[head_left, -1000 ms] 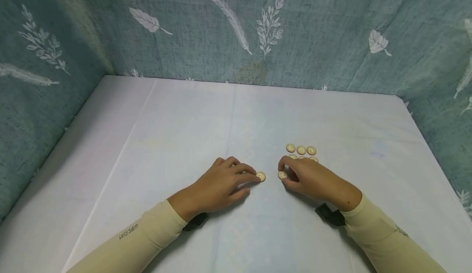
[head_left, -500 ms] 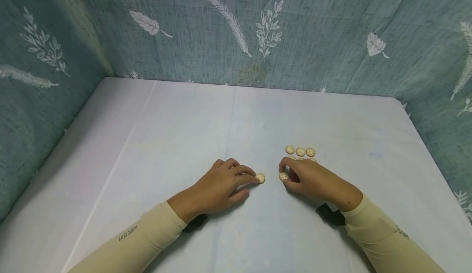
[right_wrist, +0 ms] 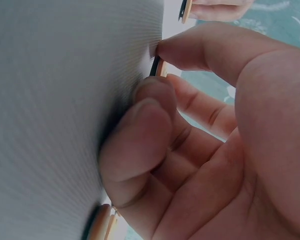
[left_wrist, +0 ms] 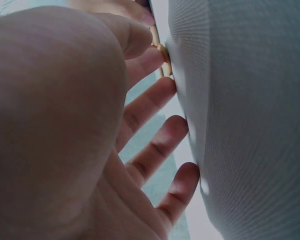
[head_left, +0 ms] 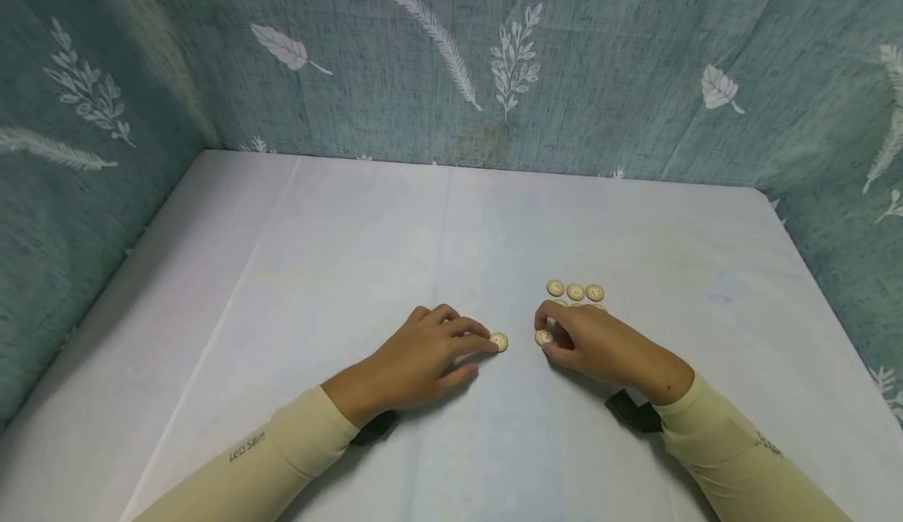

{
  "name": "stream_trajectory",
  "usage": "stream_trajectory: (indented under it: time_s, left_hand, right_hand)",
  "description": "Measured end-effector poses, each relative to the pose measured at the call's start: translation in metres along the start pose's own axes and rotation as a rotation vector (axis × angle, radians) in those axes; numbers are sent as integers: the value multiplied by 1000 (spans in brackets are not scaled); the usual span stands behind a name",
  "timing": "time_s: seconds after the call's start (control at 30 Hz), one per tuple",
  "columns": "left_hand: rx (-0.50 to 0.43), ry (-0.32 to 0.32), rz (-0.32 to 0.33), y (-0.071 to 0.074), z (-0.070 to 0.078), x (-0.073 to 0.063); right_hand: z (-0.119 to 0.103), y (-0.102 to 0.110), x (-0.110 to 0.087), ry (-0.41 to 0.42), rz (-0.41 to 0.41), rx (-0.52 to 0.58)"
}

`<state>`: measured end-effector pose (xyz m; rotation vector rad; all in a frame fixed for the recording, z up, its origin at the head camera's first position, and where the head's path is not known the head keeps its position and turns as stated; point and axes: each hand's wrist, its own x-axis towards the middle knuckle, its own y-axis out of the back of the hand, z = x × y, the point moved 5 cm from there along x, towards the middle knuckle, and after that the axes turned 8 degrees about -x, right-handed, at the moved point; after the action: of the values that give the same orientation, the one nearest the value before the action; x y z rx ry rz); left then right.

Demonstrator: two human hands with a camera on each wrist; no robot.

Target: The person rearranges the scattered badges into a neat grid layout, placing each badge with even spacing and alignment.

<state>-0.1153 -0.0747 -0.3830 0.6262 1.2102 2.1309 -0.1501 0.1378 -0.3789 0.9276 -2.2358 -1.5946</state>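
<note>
A round wooden button [head_left: 499,342] lies on the white cloth, and my left hand [head_left: 426,356] touches its left edge with a fingertip. The left fingers are spread and loosely bent, their tips down at the cloth in the left wrist view. A short way to the right, my right hand [head_left: 608,343] pinches a second button [head_left: 543,337] between thumb and index finger. The right wrist view shows that button [right_wrist: 159,67] edge-on, close to the cloth. Its other fingers are curled in towards the palm.
Beyond my right hand, several matching buttons [head_left: 575,292] lie in rows, the nearer ones partly hidden by the hand. White cloth [head_left: 339,240] covers the table. A green leaf-patterned curtain [head_left: 395,75] stands along the back and sides.
The pinched button and the right fingertips have shifted very slightly to the right. My left hand stays in place at its button. The head view has tilted a little.
</note>
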Motion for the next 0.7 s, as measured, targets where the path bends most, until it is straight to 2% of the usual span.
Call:
stream_trajectory:
  time_s: [0.33, 0.7]
  left_hand:
    - [-7, -4, 6, -1, -1, 1]
    - [-6, -1, -3, -2, -1, 0]
  right_hand:
    - [2, 0, -1, -9, -8, -10]
    - [2, 2, -2, -3, 4, -81]
